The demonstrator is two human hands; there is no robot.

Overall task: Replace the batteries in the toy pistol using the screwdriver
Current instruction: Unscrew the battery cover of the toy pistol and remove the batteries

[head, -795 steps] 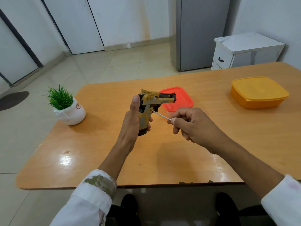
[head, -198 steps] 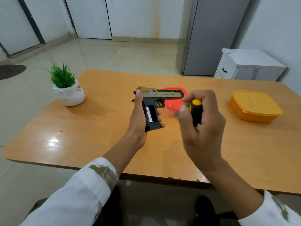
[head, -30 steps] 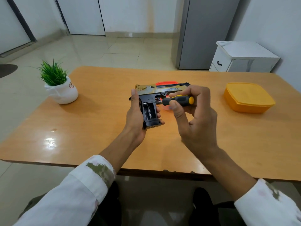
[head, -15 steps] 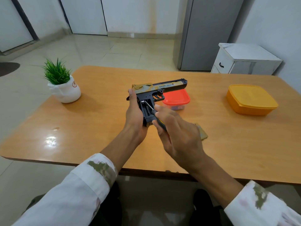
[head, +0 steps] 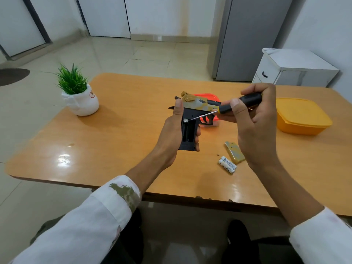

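My left hand (head: 171, 134) grips the toy pistol (head: 192, 119) by its black grip, held above the table with the gold slide on top. The battery compartment in the grip is open and looks dark inside. My right hand (head: 253, 126) holds the screwdriver (head: 238, 104) by its black and yellow handle. Its thin metal tip reaches down left to the top end of the open compartment. On the table lie white batteries (head: 227, 164) side by side, and next to them the gold compartment cover (head: 234, 152).
A wooden table (head: 123, 130) carries a small potted plant (head: 80, 96) at far left, a red-lidded box (head: 207, 98) behind the pistol and a yellow lidded box (head: 301, 117) at right. A white cabinet (head: 293, 69) and grey fridge (head: 247, 35) stand beyond.
My right hand has lifted up and to the right, now gripping the screwdriver handle high with the tip angled into the compartment top. The batteries and cover on the table have come into view.
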